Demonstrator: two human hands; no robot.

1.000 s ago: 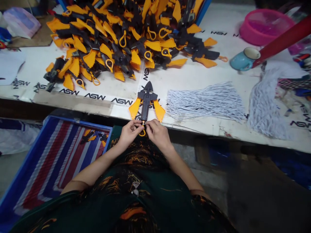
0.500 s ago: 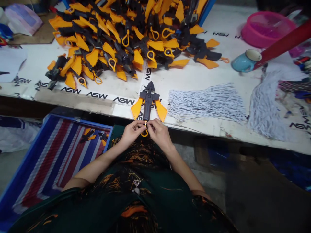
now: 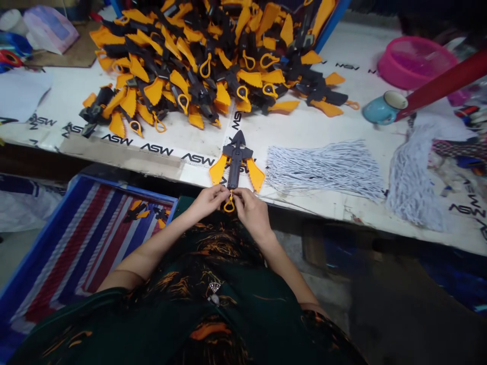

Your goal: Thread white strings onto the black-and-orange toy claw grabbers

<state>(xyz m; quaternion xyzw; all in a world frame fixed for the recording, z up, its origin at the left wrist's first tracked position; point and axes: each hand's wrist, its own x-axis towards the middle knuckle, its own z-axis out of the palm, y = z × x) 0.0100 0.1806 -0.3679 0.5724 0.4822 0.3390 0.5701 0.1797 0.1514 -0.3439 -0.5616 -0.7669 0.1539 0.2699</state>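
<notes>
Table [image 3: 323,129]: across the far side of the layout. Near edge, centre: one winged piece [image 3: 235,167], lying flat, tip pointing away; pull ring [image 3: 230,197] at its near end, between left hand [image 3: 210,200] and right hand [image 3: 251,210]. Behind it: heap of like pieces [image 3: 190,76]. Right of it: flat strand bundle [image 3: 325,170]; farther right, second strand bundle [image 3: 413,177]. Behind these: mug [image 3: 378,114], with basin [image 3: 395,76] beyond. Far left: paper sheet [image 3: 23,94]; behind it, bag [image 3: 51,28] on board [image 3: 85,50]. Below table, left: crate [image 3: 38,248], two pieces [image 3: 137,210] inside, far right corner.
</notes>
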